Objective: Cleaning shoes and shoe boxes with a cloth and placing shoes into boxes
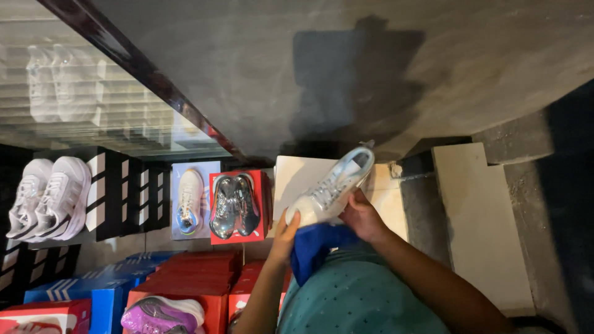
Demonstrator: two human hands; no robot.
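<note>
Just right of the frame's centre, a white sneaker (334, 185) is held tilted with its toe toward the lower left; the right hand (364, 218) is closed around its middle from below. The left hand (286, 234) cups the toe, fingers curled, just above a blue cloth (315, 244). To the left, a silver pair (234, 205) rests on a red shoebox (263, 207).

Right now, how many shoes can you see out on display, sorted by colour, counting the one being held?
White shoes: 4, a pair on the black boxes, one on the pale box, one held in both hands
Silver shoes: 2, on the red box
Purple shoes: 1
Total: 7
</note>
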